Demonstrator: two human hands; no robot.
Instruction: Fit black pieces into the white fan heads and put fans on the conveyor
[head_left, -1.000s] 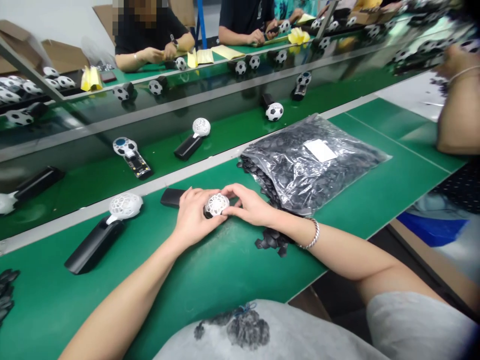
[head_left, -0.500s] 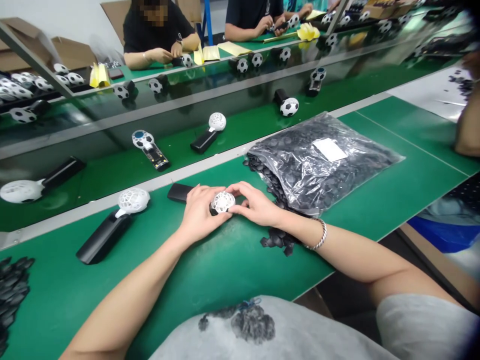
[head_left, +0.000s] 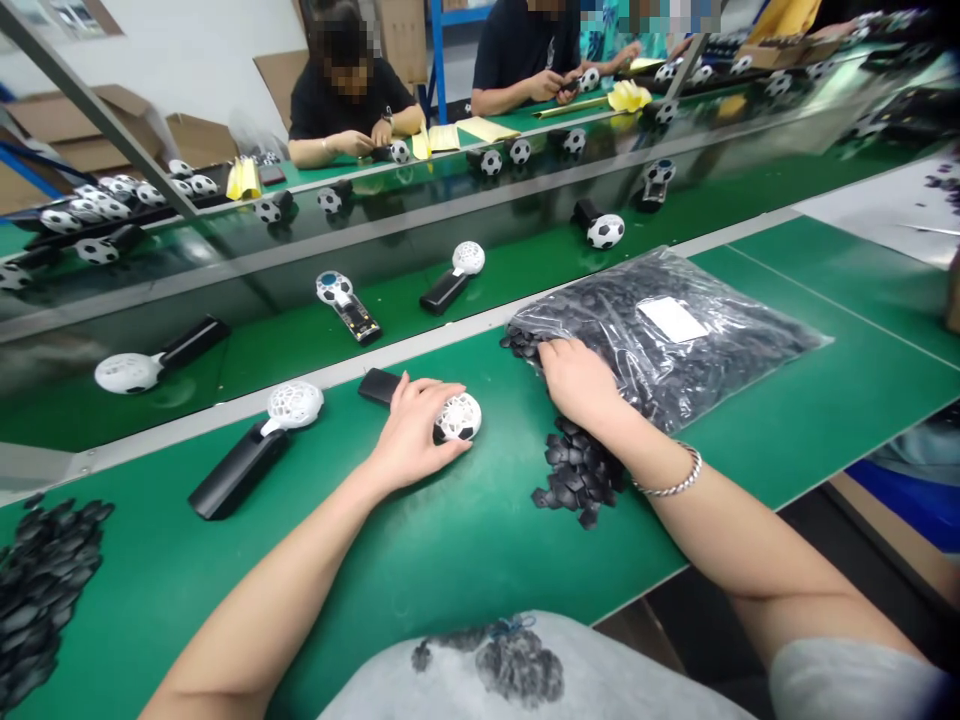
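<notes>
My left hand (head_left: pixel 416 430) is closed around the white lattice ball head (head_left: pixel 459 416) of a handheld device with a soccer-ball pattern. Its black handle (head_left: pixel 379 387) sticks out to the left behind my fingers, and some black panels sit in the lattice. At the mouth of a clear plastic bag (head_left: pixel 720 365), my right hand (head_left: pixel 581 380) reaches down with fingers pressed together among small black pieces (head_left: pixel 525 342). What its fingertips grip is hidden. A loose pile of such pieces (head_left: pixel 577 475) lies under my right wrist.
Another device (head_left: pixel 244 460) rests on the green bench to the left, near a second black pile (head_left: pixel 45 590). Beyond the metal edge (head_left: pixel 405 355), several devices lie on a green conveyor (head_left: pixel 285 350). Across it, people (head_left: pixel 349 90) work with their hands.
My right hand has left the ball head and moved right to the bag's mouth. My left hand still holds the device. The view has shifted slightly.
</notes>
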